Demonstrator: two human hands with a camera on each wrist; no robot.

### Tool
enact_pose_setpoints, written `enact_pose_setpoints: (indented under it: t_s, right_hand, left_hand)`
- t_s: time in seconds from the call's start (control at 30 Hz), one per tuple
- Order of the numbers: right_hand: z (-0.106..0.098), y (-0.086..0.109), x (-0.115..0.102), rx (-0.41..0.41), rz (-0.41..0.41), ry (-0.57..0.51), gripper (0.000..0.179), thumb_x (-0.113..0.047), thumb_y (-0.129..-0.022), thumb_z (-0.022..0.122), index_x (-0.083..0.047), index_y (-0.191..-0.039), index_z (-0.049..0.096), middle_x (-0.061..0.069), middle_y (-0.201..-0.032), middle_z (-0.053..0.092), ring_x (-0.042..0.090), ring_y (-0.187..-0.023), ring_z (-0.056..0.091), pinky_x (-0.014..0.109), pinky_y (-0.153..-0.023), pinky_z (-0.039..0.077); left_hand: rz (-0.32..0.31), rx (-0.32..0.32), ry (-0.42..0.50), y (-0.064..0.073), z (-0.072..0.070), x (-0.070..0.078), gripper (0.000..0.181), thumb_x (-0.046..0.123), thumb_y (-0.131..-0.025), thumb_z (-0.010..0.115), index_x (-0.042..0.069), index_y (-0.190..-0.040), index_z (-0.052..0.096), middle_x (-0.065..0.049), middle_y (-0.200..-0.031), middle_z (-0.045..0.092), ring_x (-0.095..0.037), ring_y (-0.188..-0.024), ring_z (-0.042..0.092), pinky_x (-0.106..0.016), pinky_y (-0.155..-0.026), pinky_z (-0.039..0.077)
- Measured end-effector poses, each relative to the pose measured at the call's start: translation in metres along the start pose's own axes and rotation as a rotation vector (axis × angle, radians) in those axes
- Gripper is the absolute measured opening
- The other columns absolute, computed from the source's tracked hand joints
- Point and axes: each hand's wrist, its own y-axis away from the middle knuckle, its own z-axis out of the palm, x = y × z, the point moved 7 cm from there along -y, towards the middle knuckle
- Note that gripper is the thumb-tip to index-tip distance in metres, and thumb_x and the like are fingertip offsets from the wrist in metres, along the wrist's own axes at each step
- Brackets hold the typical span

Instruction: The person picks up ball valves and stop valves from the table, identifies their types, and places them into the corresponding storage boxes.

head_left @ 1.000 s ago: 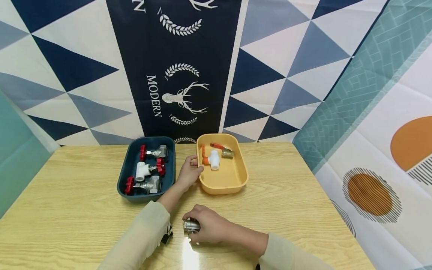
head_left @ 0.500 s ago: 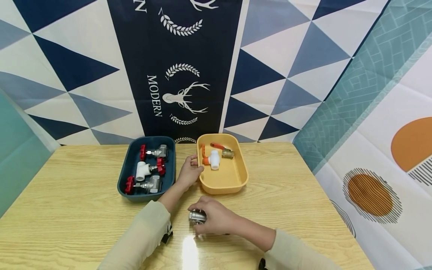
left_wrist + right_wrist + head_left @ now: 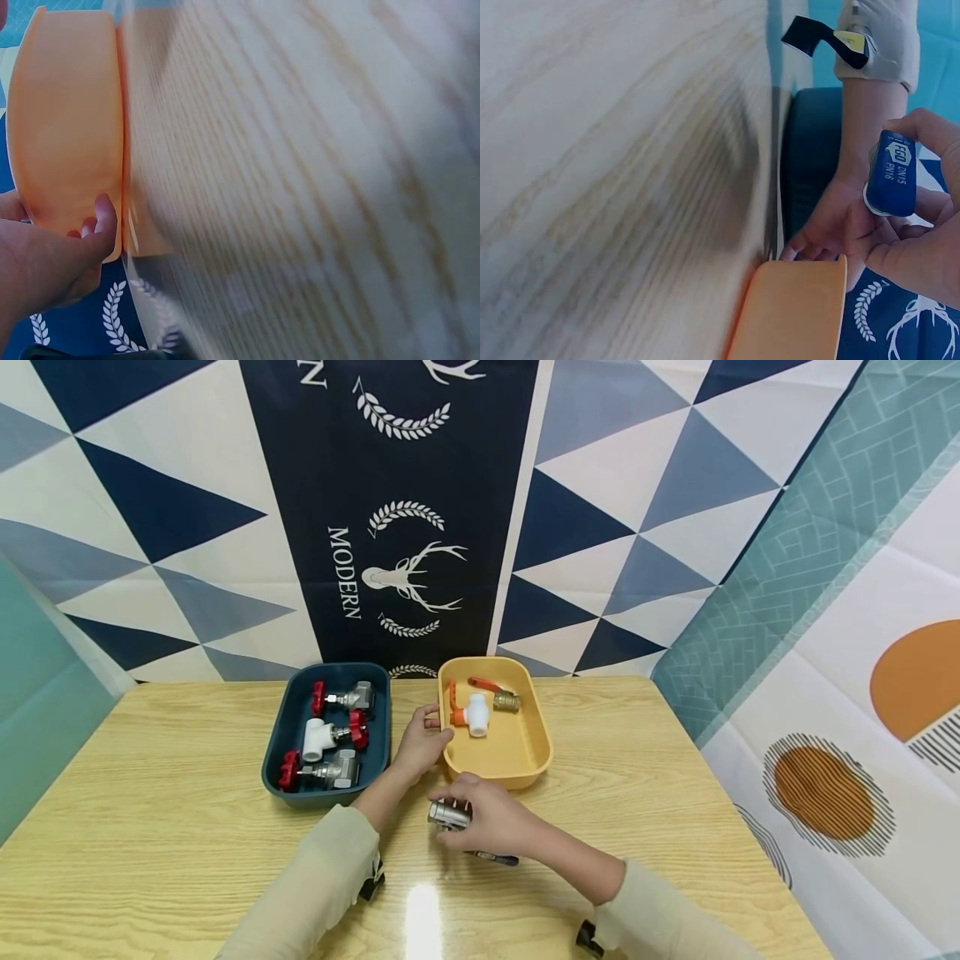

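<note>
My right hand (image 3: 491, 814) grips a silver ball valve (image 3: 448, 814), held just over the table in front of the yellow bin (image 3: 498, 764). The valve's blue lever handle (image 3: 891, 176), with white lettering, faces the right wrist camera; fingers hide part of the metal body. At the bin's left wall, my left hand (image 3: 422, 743) has its thumb at the rim and its fingers against the outside (image 3: 64, 251). Inside that bin lie a white plastic valve (image 3: 477, 715) with an orange lever and a brass valve (image 3: 507, 701) with a red lever.
A dark blue bin (image 3: 273, 735) stands left of the yellow one. It holds two silver valves with red handwheels (image 3: 289, 770) and a white valve (image 3: 317, 740), also with a red handwheel. Behind the wooden table (image 3: 172, 827) hangs a patterned cloth (image 3: 408, 460).
My right hand has moved forward and slightly right with the ball valve, closer to the yellow bin, and the blue lever now shows below the hand. My left hand stays at the bin.
</note>
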Motion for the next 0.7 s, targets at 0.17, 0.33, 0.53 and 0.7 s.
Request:
enact_pose_setpoints:
  t_s: [0.17, 0.33, 0.53, 0.7]
  right_hand:
    - [-0.007, 0.001, 0.003, 0.028, 0.023, -0.04, 0.044, -0.024, -0.077, 0.074, -0.013, -0.119, 0.064, -0.003, -0.094, 0.055, 0.007, -0.076, 0.049, 0.019, -0.063, 0.044]
    - [-0.009, 0.0, 0.006, 0.035, 0.043, -0.048, 0.045, -0.026, -0.076, 0.074, -0.013, -0.118, 0.064, -0.003, -0.096, 0.057, 0.008, -0.078, 0.051, 0.019, -0.064, 0.045]
    - [-0.01, -0.001, 0.009, 0.038, 0.058, -0.054, 0.046, -0.028, -0.077, 0.074, -0.013, -0.12, 0.064, -0.001, -0.097, 0.057, 0.009, -0.078, 0.05, 0.019, -0.063, 0.045]
    - [-0.017, 0.0, 0.009, 0.087, 0.074, -0.064, 0.044, -0.027, -0.078, 0.073, -0.011, -0.119, 0.064, 0.001, -0.099, 0.058, 0.011, -0.079, 0.051, 0.02, -0.063, 0.046]
  left_hand:
    - [-0.005, 0.0, -0.005, 0.0, 0.0, 0.0, 0.052, 0.01, -0.091, 0.055, 0.009, -0.139, 0.035, -0.02, -0.125, 0.048, -0.03, -0.111, 0.054, -0.031, -0.08, 0.053]
    - [0.001, 0.006, -0.007, 0.0, -0.001, 0.001, 0.051, 0.009, -0.091, 0.055, 0.008, -0.138, 0.036, -0.019, -0.122, 0.049, -0.029, -0.11, 0.055, -0.029, -0.076, 0.053]
    - [0.001, 0.011, 0.002, 0.0, -0.001, 0.001, 0.051, 0.01, -0.091, 0.055, 0.008, -0.138, 0.036, -0.018, -0.119, 0.049, -0.029, -0.109, 0.056, -0.027, -0.073, 0.052]
    - [-0.001, 0.008, -0.003, 0.0, -0.001, 0.001, 0.051, 0.009, -0.091, 0.055, 0.008, -0.139, 0.036, -0.018, -0.121, 0.049, -0.029, -0.109, 0.055, -0.027, -0.073, 0.052]
